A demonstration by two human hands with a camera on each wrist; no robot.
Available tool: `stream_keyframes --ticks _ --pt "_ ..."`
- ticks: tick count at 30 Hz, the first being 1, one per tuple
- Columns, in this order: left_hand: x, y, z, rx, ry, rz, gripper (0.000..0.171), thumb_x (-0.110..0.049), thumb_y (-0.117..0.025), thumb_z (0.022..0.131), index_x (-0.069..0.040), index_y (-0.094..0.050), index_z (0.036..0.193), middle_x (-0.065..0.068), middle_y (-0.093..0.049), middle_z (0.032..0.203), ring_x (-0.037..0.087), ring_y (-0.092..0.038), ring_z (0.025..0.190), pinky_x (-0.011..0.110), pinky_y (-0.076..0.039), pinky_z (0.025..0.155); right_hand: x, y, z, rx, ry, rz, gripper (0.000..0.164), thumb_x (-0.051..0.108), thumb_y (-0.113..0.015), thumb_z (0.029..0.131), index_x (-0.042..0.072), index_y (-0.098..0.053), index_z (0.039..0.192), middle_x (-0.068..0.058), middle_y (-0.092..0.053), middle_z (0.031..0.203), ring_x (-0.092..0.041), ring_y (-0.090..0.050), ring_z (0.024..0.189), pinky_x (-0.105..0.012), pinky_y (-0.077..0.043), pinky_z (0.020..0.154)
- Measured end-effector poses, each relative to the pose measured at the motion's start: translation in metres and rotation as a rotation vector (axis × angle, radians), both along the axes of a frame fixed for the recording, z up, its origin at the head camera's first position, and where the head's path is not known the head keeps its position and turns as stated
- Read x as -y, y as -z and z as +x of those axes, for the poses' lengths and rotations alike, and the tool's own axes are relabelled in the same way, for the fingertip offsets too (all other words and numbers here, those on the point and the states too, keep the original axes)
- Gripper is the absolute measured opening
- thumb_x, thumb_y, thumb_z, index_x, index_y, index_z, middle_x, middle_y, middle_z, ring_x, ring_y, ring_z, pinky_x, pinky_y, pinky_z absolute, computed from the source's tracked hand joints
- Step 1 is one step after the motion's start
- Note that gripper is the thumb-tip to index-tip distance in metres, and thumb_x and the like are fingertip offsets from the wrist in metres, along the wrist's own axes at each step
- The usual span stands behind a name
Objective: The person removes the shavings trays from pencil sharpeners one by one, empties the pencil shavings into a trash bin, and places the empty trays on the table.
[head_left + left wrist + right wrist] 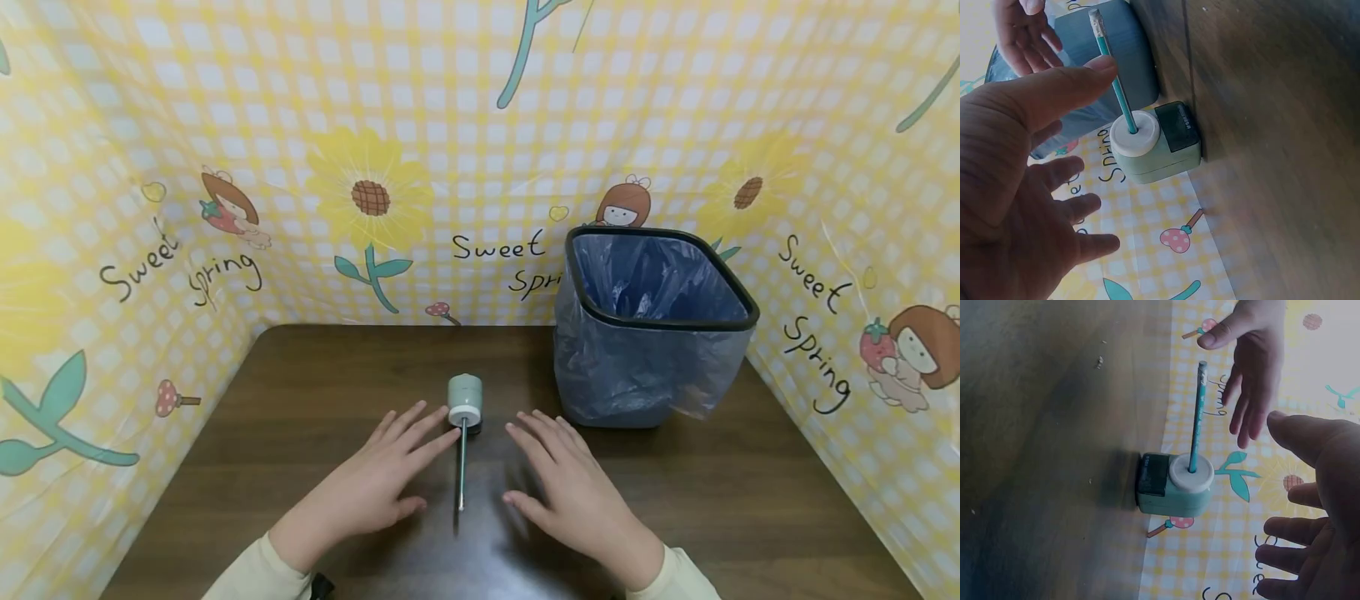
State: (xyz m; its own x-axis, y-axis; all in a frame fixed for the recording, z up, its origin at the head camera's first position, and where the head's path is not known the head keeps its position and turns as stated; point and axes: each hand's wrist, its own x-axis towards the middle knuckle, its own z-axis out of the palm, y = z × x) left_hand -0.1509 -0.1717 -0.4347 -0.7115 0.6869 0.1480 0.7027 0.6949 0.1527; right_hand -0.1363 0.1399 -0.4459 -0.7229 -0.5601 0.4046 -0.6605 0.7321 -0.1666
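A mint-green pencil sharpener (pixel 465 392) with a white round front stands on the table. A green pencil (pixel 462 467) is stuck in its hole, its eraser end pointing towards me. My left hand (pixel 375 483) hovers just left of them with its fingers spread and holds nothing. On the other side is my right hand (pixel 566 492), also spread and apart from the pencil. Both wrist views show a dark box-like part (pixel 1178 127) on the sharpener's body (pixel 1175 503). Neither hand appears to grip anything.
A blue-grey waste bin (pixel 637 371) with a black rim and a clear plastic liner stands at the back right of the brown wooden table (pixel 300 400). Small crumbs (pixel 1099 362) lie on the tabletop. Yellow checked cloth (pixel 480 150) encloses the back and sides.
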Motion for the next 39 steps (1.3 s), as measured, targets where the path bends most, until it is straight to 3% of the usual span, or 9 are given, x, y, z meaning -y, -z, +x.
stream_keyframes --ticks 8,17,24,32,39 --pt "-0.001 -0.003 -0.005 -0.008 0.060 -0.022 0.097 -0.026 -0.088 0.080 -0.020 -0.034 0.161 0.010 -0.023 0.169 0.041 -0.020 0.155 0.067 -0.023 0.117 0.001 0.006 0.002 -0.020 0.004 0.009 0.080 0.052 -0.075 0.089 0.013 -0.046 0.154 -0.010 -0.048 0.154 -0.032 -0.045 0.144 -0.055 -0.034 0.117" --pt "0.001 -0.008 -0.015 -0.049 0.073 -0.043 0.094 -0.031 -0.086 0.083 -0.023 -0.034 0.161 0.010 -0.026 0.169 0.038 -0.022 0.154 0.066 -0.025 0.118 0.001 0.007 0.002 -0.007 0.037 -0.022 0.076 0.051 -0.074 0.091 0.014 -0.048 0.152 -0.008 -0.052 0.150 -0.033 -0.050 0.138 -0.053 -0.039 0.114" --pt "0.002 -0.011 -0.022 -0.101 0.114 -0.097 0.092 -0.031 -0.089 0.080 -0.018 -0.040 0.158 0.011 -0.031 0.166 0.038 -0.026 0.153 0.066 -0.029 0.116 0.002 0.010 0.005 0.019 0.057 -0.038 0.076 0.051 -0.075 0.090 0.015 -0.048 0.152 -0.006 -0.057 0.145 -0.027 -0.053 0.135 -0.050 -0.043 0.111" --pt "0.001 -0.013 -0.032 -0.178 0.171 -0.166 0.094 -0.027 -0.090 0.078 -0.019 -0.041 0.158 0.009 -0.035 0.164 0.038 -0.032 0.151 0.064 -0.031 0.116 0.001 0.009 0.007 0.038 0.084 -0.031 0.075 0.051 -0.076 0.089 0.017 -0.049 0.150 -0.002 -0.060 0.141 -0.022 -0.055 0.132 -0.046 -0.044 0.110" --pt "-0.004 -0.020 -0.044 -0.225 0.211 -0.169 0.086 -0.014 -0.087 0.079 -0.019 -0.046 0.154 0.010 -0.041 0.161 0.040 -0.037 0.147 0.064 -0.034 0.113 0.003 0.011 0.008 0.045 0.084 -0.041 0.073 0.051 -0.075 0.089 0.017 -0.050 0.149 -0.001 -0.060 0.140 -0.020 -0.055 0.132 -0.046 -0.044 0.110"
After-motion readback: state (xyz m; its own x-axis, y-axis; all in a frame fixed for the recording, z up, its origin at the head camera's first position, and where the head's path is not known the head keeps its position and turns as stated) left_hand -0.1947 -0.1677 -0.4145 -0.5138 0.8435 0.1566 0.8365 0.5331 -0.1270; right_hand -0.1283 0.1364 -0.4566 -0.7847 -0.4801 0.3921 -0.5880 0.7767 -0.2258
